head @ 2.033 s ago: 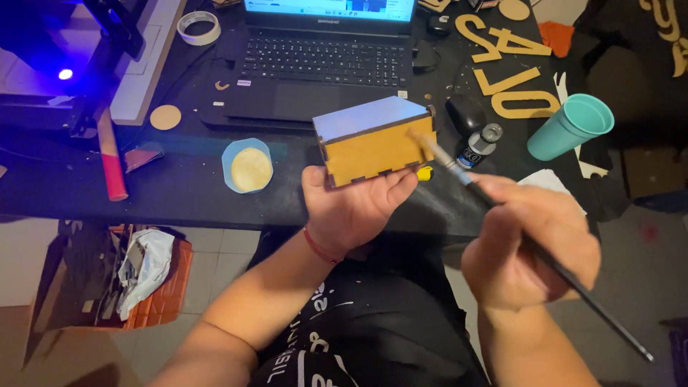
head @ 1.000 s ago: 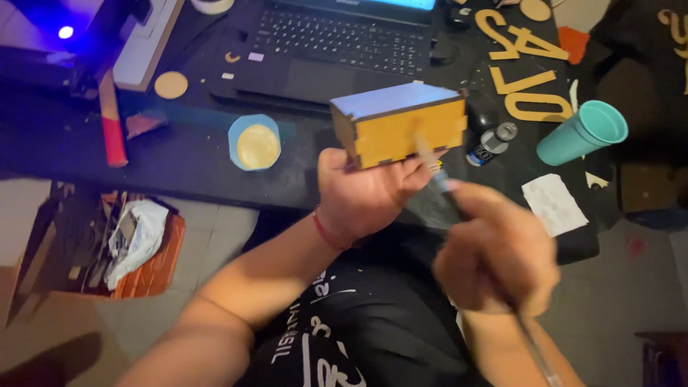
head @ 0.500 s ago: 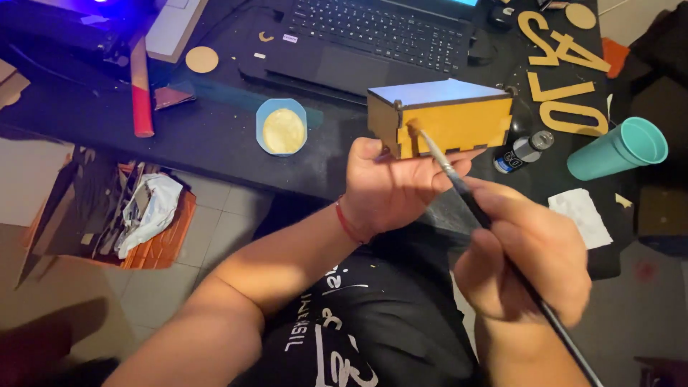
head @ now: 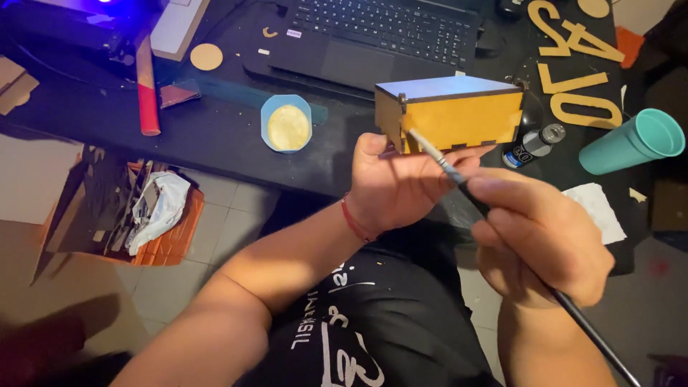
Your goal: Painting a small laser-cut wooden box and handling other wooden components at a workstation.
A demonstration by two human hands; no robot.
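Note:
My left hand holds a small wooden box from below; its sides are painted yellow and one face is pale. My right hand grips a long black paintbrush, whose tip touches the box's left front edge. A small blue dish of yellow paint sits on the dark table, left of the box.
An open laptop lies behind the box. Wooden cut-out shapes, a teal cup and a small paint bottle are at the right. A red-handled tool lies left. An orange box of clutter sits on the floor.
The view has shifted, so the box and hands sit further right and lower. The brush tip has moved from the box's right side to its left front edge.

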